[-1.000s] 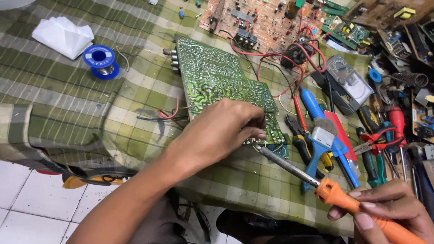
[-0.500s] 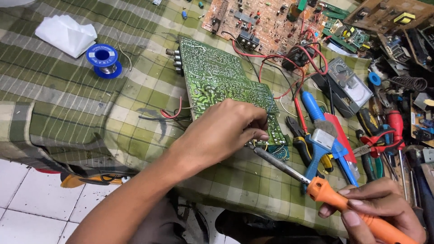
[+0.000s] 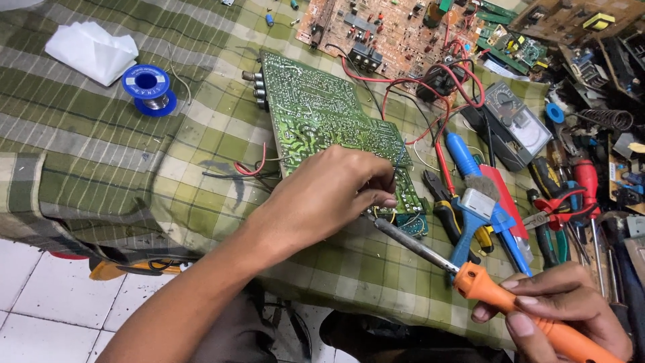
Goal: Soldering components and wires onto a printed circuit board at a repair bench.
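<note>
A green circuit board lies solder side up on a green checked cloth. My left hand rests on the board's near end, fingers pinched together at its lower right corner; what they pinch is hidden. My right hand grips the orange handle of a soldering iron. The iron's metal tip points up-left and meets the board's corner just under my left fingertips.
A blue solder spool and white tissue lie at the upper left. A brown circuit board with red wires, a multimeter, pliers, a blue brush and screwdrivers crowd the right. White floor tiles show at lower left.
The soldering iron's tip has stayed at the board's corner while my right hand shifted slightly. My left hand remains on the board's near end.
</note>
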